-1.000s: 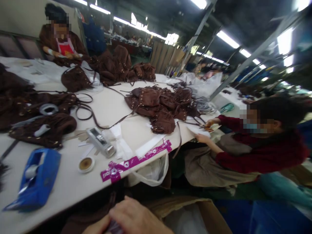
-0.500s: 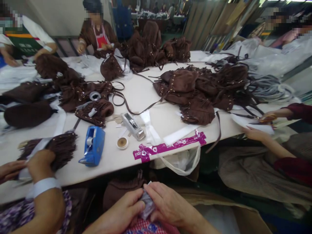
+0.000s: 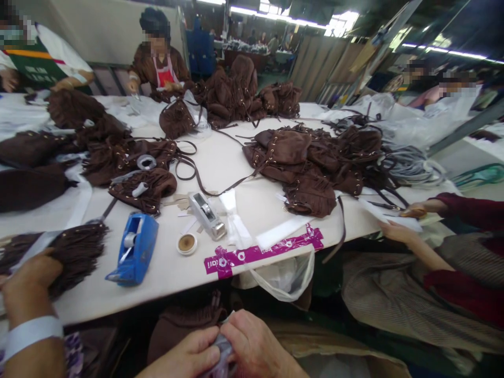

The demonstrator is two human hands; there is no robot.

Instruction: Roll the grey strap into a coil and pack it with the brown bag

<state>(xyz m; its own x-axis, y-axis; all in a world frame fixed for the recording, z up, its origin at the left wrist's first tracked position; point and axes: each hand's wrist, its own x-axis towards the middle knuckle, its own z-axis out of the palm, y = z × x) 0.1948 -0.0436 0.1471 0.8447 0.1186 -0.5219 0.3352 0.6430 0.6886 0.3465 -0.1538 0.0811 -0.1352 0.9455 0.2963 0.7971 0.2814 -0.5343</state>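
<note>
At the bottom middle, below the table's front edge, my left hand point(image 3: 195, 353) and my right hand point(image 3: 254, 344) meet around a crumpled greyish, thin sheet-like piece point(image 3: 223, 347). Fingers of both hands are closed on it, and its lower part drops out of the picture. Whether it is plastic or tissue I cannot tell. Just behind my hands, under the table level, lies a dark brown bag point(image 3: 169, 328), partly hidden by my left hand. Nearest on the tabletop are strips of purple printed tape point(image 3: 252, 253) stuck along the edge.
On the table point(image 3: 220, 149) lie brown drawstring bags point(image 3: 289, 144), a blue tape dispenser point(image 3: 136, 252), a grey dispenser point(image 3: 207, 215) and a small round tin point(image 3: 186, 243). A white bag point(image 3: 283, 278) hangs from the edge. Co-workers' arms point(image 3: 413, 244) reach in from both sides.
The view has tilted up and shifted, so the table sits lower and more ceiling shows. My hands stay together on the greyish piece, with my right fingers now more bent over it.
</note>
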